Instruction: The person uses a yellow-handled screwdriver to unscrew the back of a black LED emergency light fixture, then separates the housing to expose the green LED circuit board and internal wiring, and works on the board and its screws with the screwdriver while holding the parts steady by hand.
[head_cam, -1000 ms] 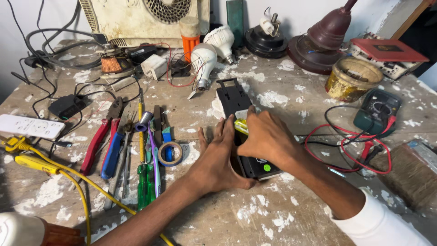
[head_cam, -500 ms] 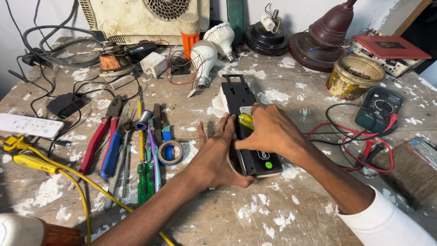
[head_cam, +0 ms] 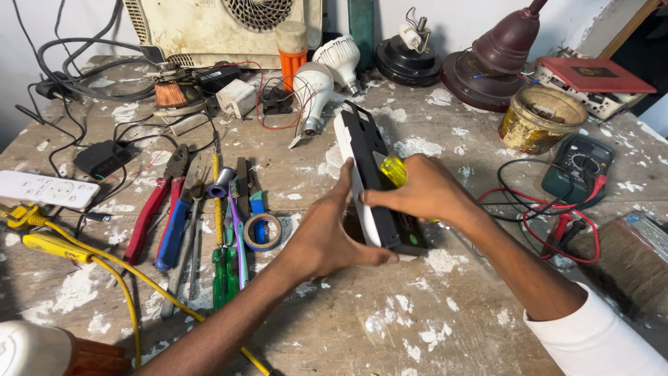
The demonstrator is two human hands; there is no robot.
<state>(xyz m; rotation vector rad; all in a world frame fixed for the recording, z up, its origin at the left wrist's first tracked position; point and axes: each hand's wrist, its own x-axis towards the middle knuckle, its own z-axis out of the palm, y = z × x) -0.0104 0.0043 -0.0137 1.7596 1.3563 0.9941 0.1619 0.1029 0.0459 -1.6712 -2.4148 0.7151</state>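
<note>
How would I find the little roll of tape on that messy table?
Look at the row of hand tools lying left of the person's left hand. At the row's right edge lies the roll of tape, flat on the table. It is the only ring there; its neighbours are long and straight.

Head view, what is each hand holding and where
Left hand grips the black-and-white device by its near end; right hand holds a yellow-handled screwdriver against it.

Paint-spattered wooden workbench (head_cam: 431,327) bearing pliers (head_cam: 147,216), screwdrivers (head_cam: 224,268), tape roll (head_cam: 262,232), white remote (head_cam: 45,189), bulbs (head_cam: 313,90), multimeter (head_cam: 577,166), rusty tin (head_cam: 532,122), cables lying tangled (head_cam: 97,83)
</note>
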